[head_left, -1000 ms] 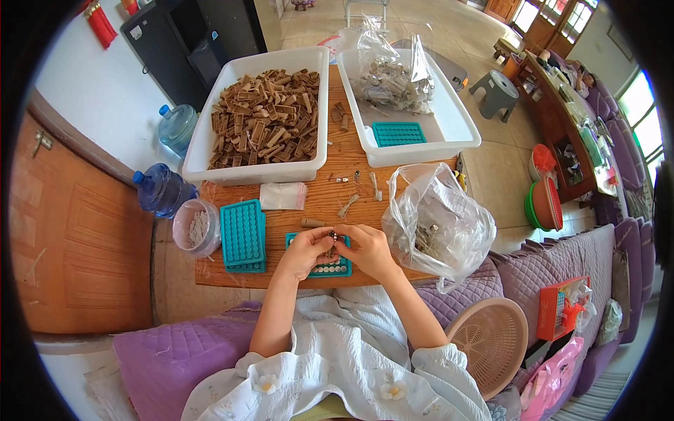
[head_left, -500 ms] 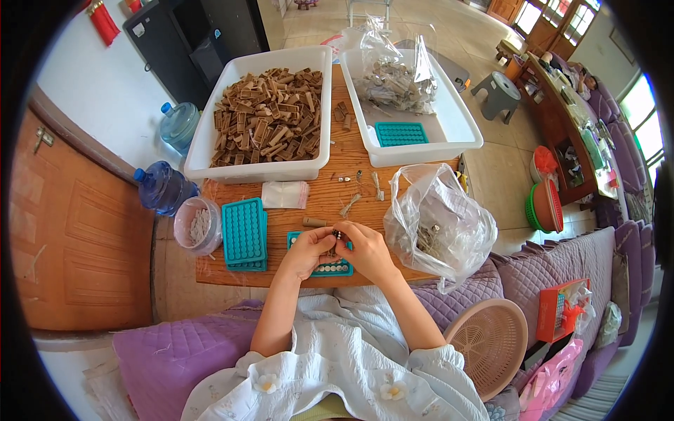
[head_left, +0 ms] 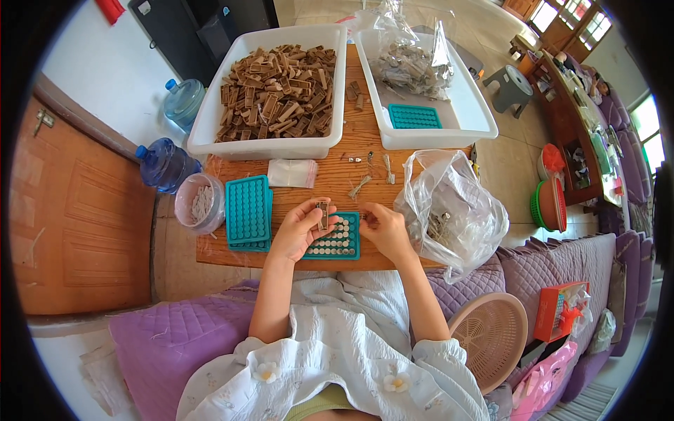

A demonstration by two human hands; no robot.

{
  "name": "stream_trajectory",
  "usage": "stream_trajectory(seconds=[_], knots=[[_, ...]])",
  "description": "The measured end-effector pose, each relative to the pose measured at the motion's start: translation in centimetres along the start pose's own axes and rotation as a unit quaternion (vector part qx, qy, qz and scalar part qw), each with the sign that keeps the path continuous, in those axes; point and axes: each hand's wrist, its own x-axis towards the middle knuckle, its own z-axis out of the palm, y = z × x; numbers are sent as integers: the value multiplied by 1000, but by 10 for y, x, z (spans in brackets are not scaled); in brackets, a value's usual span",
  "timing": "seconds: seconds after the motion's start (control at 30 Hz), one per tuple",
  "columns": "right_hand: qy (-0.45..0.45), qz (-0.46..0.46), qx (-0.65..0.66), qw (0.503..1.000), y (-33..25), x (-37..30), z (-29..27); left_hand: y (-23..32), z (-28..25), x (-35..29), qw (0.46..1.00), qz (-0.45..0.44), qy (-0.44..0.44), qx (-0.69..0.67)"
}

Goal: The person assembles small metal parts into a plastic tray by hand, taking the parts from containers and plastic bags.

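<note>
My left hand (head_left: 298, 231) is closed around a small brown open-faced casing (head_left: 322, 215), held upright with its hollow side showing and something metallic inside. Just to its right, above the table, my right hand (head_left: 385, 230) has its fingers pinched together; a tiny dark bit shows at the fingertips, too small to name. Beneath and between the hands lies a teal tray (head_left: 356, 247) with rows of round silvery discs (head_left: 330, 247). My left hand covers part of that tray.
Left of the hands stand stacked teal trays (head_left: 247, 208) and a tub of white sticks (head_left: 202, 203). A white bin (head_left: 267, 149) of brown casings and another white bin (head_left: 449, 139) are farther back. A clear plastic bag (head_left: 456, 217) sits right; twisted wires (head_left: 360, 186) lie ahead.
My hands have parted from their joined hold over the tray. My left hand now holds up a brown casing, and the one lying by the tray is no longer seen. My right hand has shifted right.
</note>
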Motion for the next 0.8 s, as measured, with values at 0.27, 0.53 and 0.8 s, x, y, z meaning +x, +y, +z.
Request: stream_trajectory(seconds=[0.27, 0.53, 0.8], knots=[[-62, -82, -82, 991, 8, -3, 14, 5, 2, -13, 999, 10, -14, -39], [-44, -83, -53, 994, 6, 1, 10, 9, 5, -16, 996, 31, -45, -64], [58, -39, 70, 995, -67, -3, 18, 2, 17, -20, 989, 122, -46, -69]])
